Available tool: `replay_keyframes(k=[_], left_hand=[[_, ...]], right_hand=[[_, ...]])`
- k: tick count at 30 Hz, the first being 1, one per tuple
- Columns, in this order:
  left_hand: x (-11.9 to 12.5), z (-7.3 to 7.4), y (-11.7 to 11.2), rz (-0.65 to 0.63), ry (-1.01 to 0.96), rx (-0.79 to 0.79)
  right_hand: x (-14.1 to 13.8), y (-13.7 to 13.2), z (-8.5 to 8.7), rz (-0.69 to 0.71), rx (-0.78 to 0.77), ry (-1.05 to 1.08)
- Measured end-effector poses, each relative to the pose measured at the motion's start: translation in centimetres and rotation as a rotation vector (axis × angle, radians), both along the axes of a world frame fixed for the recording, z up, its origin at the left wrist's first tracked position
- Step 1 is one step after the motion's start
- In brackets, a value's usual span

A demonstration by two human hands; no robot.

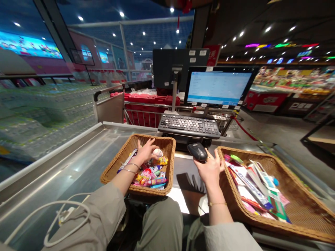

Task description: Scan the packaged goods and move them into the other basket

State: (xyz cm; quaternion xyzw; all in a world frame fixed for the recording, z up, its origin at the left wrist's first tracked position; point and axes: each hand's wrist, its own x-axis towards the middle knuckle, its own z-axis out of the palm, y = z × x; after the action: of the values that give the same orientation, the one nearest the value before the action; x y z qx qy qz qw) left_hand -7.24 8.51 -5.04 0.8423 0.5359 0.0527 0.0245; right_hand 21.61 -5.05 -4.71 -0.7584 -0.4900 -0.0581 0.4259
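My left hand (pixel 145 152) is inside the left wicker basket (pixel 105 177). Its thumb and forefinger close around a small, pale, egg-shaped item (pixel 157 152), while the other fingers stretch out. Colourful small packets (pixel 154 179) lie below that hand, with a long thin pack (pixel 128 159) at the basket's left side. A black handheld barcode scanner (pixel 197 151) is in my right hand (pixel 210 167), between thumb and fingers; the palm hides its handle. Just right of this hand stands another wicker basket (pixel 309 212) with long boxes and card packs (pixel 255 190) inside.
Ahead are a black keyboard (pixel 188 124) and a lit monitor (pixel 217 87). The metal counter (pixel 70 167) has a raised edge on the left. A white cable (pixel 87 209) loops over my left sleeve. Shopping carts (pixel 142 113) stand beyond the counter.
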Motion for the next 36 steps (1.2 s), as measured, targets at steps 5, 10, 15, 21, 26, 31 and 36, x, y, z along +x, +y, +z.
replay_keyframes(k=[5, 10, 15, 21, 26, 31, 36], left_hand=[[1.5, 2.1, -0.7, -0.002, -0.063, 0.134], [3.1, 3.9, -1.7, 0.049, -0.111, 0.207], [4.6, 4.9, -2.3, 0.090, -0.200, 0.252], [6.6, 5.3, -2.5, 0.084, -0.242, 0.281], [8.2, 5.3, -2.7, 0.077, -0.279, 0.276], [9.6, 5.1, -2.8, 0.083, -0.299, 0.267], [10.5, 5.0, -3.0, 0.073, -0.314, 0.260]], right_hand=[[-0.3, -0.1, 0.3, 0.022, 0.001, -0.058], [-0.5, -0.2, 0.6, 0.033, -0.001, -0.096], [-0.4, -0.5, 0.7, 0.055, 0.016, -0.140], [-0.2, -0.9, 1.2, 0.069, 0.009, -0.166], [-0.1, -1.3, 1.5, 0.069, 0.013, -0.196], [-0.2, -1.7, 1.8, 0.094, -0.001, -0.227], [-0.3, -1.9, 2.0, 0.110, -0.004, -0.260]])
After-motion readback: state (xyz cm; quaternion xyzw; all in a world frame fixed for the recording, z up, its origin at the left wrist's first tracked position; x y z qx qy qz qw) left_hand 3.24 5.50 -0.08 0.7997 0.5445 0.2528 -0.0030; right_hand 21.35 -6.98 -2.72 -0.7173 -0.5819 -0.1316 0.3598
